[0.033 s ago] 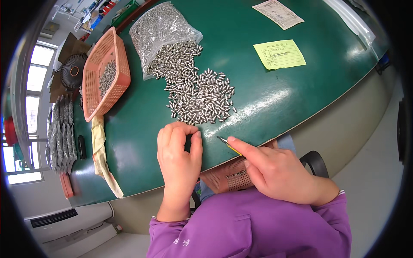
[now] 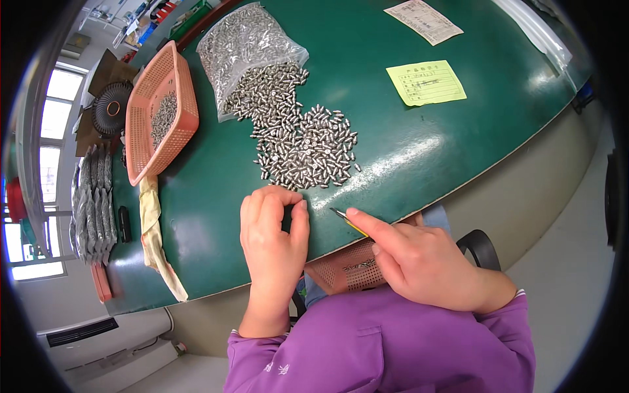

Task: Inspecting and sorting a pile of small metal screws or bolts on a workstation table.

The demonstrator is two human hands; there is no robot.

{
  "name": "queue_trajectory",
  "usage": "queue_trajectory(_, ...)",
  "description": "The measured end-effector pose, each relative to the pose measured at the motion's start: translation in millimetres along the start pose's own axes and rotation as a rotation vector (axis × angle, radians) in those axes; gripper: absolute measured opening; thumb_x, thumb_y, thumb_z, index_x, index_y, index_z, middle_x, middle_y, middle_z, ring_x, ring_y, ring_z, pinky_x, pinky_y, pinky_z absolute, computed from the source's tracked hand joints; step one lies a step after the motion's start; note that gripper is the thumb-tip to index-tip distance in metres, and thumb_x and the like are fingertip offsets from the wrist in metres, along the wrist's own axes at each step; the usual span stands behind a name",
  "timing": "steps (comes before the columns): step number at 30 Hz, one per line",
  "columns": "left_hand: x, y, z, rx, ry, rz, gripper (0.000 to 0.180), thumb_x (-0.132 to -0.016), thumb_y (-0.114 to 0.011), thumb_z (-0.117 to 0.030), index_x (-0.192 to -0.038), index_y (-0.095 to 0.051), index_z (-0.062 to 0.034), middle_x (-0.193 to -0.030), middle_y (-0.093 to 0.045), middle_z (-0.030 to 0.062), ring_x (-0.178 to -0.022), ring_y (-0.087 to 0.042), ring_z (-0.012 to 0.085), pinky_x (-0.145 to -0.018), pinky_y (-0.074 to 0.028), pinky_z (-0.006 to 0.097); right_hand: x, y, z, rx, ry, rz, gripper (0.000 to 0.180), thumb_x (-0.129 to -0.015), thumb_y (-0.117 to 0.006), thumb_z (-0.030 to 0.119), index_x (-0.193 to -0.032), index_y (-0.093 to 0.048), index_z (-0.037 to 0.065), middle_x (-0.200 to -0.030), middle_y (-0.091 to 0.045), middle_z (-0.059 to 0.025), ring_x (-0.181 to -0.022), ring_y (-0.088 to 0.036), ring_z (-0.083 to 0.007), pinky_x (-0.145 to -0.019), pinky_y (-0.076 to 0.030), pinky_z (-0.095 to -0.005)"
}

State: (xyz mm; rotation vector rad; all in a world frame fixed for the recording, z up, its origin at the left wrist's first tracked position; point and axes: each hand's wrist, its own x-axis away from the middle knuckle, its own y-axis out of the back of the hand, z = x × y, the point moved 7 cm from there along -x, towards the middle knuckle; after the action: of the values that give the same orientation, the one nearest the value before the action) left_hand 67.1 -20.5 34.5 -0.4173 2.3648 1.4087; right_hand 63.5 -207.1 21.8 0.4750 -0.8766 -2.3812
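Metal pieces (image 2: 304,150): small, silvery and pointed, they are lying heaped on the green counter (image 2: 209,216), spreading from the mouth of a clear bag (image 2: 246,42) that is holding more of them.
Left hand (image 2: 272,226): it is resting at the near edge of the heap, fingers curling inward and thumb standing slightly apart; whether it is pinching a piece, I cannot tell.
Right hand (image 2: 419,262): it is gripping a slim tool (image 2: 356,228), yellow with a dark tip, the index finger lying along it and the tip pointing toward the left hand.
Upper basket (image 2: 183,134): pink, it is standing left of the bag, holding more small pieces.
Lower basket (image 2: 327,267): pink too, it is sitting below the counter's near edge, partly hidden.
Papers: a yellow card (image 2: 426,92) and a white slip (image 2: 419,18) are lying toward the far right.
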Motion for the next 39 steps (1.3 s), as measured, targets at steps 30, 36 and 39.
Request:
queue_trajectory(30,9.2,-5.3,-12.5,0.134,-0.029,0.115,0.018,-0.076,-0.075,0.008,-0.087,-0.065,-0.0004,-0.09,-0.061,0.0104,-0.083,-0.061,0.0242,-0.07,-0.051,0.034,2.5,-2.8,4.5,0.061,0.021,-0.026,0.059,-0.089,-0.064,0.002,-0.146,-0.055,0.01,-0.087,-0.066,-0.0105,-0.073,-0.067,-0.0292,-0.063,-0.057,-0.0403)
queue_trajectory(36,9.0,-6.5,-8.8,0.191,0.01,0.134,0.017,-0.076,-0.077,0.004,-0.086,-0.065,-0.0037,-0.091,-0.063,0.0103,-0.084,-0.06,0.0293,-0.073,-0.049,0.039,-0.8,-3.6,3.9,0.056,0.009,0.011,0.062,-0.086,-0.064,0.002,-0.147,-0.054,0.01,-0.089,-0.066,-0.011,-0.076,-0.067,-0.0298,-0.064,-0.057,-0.0401)
queue_trajectory(39,8.1,-5.8,-10.0,0.193,0.003,0.137,0.017,-0.076,-0.076,0.006,-0.086,-0.066,-0.0021,-0.09,-0.063,0.0104,-0.084,-0.061,0.0273,-0.073,-0.05,0.037,-3.2,-3.0,3.7,0.066,0.037,0.026,0.063,-0.086,-0.064,0.001,-0.148,-0.053,0.009,-0.089,-0.066,-0.0111,-0.076,-0.067,-0.0302,-0.065,-0.057,-0.0401)
